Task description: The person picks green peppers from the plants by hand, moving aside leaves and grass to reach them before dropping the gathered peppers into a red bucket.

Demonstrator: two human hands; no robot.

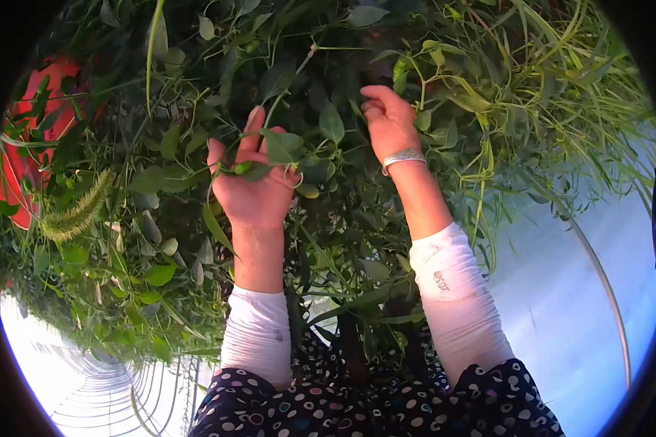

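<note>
My left hand (251, 186) is palm up among pepper plants, its fingers apart and partly bent. Across the palm lies a small green pepper (242, 167), and a broad leaf (283, 146) covers some of the fingers. A thin pale stem (275, 109) rises beside the fingertips. To the right, my right hand (391, 122) shows its back, its fingers curled inward toward the dark foliage. What these fingers hold, if anything, I cannot tell. Just above its knuckles hangs a crinkled green pepper (400, 75).
Something red (25, 164) stands at the far left, partly behind leaves. A bristly seed head (76, 211) leans in front of it. Long grass (561, 95) grows at the upper right. Pale sheeting (561, 291) with a thin curved pole (606, 280) lies at the right.
</note>
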